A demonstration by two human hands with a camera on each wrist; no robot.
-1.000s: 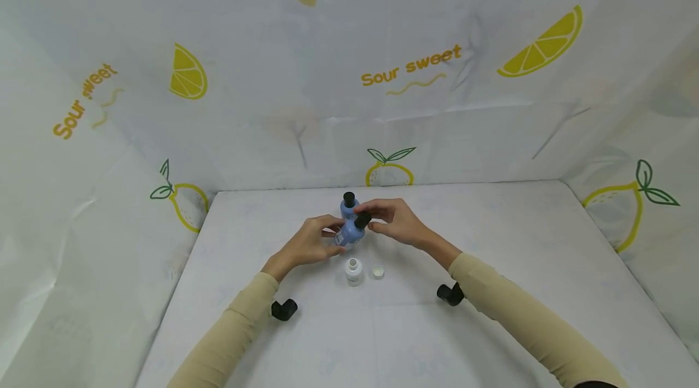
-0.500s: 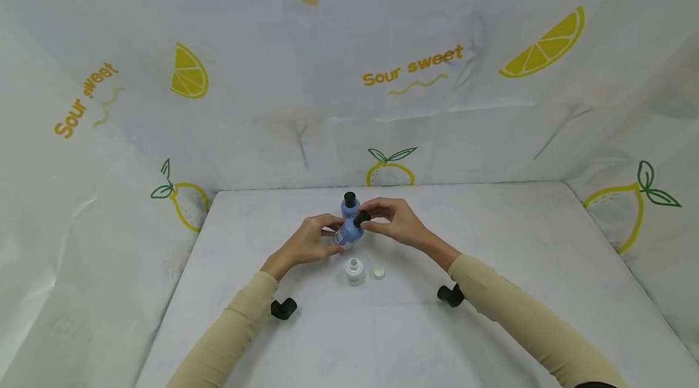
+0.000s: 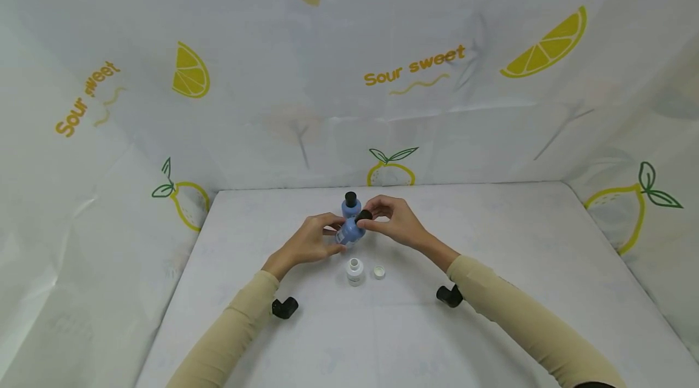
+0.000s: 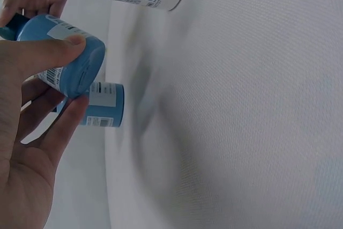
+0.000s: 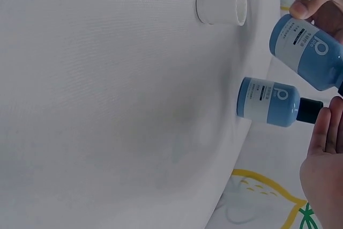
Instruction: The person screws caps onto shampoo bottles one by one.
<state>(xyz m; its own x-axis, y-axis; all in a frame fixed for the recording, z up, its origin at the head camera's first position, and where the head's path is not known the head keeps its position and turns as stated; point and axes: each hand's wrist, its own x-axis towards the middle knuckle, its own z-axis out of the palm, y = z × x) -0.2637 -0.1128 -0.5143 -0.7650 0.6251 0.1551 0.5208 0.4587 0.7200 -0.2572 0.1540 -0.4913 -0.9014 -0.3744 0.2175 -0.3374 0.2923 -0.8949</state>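
- Above the middle of the white worktop [image 3: 349, 345]: a tilted blue bottle [image 3: 349, 232], raised clear of the surface, its base toward the left hand [image 3: 308, 243] and its top leaning toward the right hand [image 3: 401, 221].
- Left hand: holding the tilted blue bottle, thumb on one side of the body and fingers on the other, as the left wrist view shows.
- Right hand: thumb and fingertips pinching the black cap [image 3: 363, 216] on that bottle; the other fingers lie close behind.
- Just behind the held bottle: a second blue bottle [image 3: 351, 209], upright on the worktop, black-capped, with a pale label.
- Nearer the wearer: a white bottle [image 3: 355, 275], upright, its threaded mouth open.
- Beside the white bottle, to its right and apart from it: a white cap [image 3: 379, 273], hollow side up.
- Forearms: beige sleeves [image 3: 232, 324].
- Background: a pale sheet [image 3: 262, 42] printed with lemons and the words "Sour sweet".
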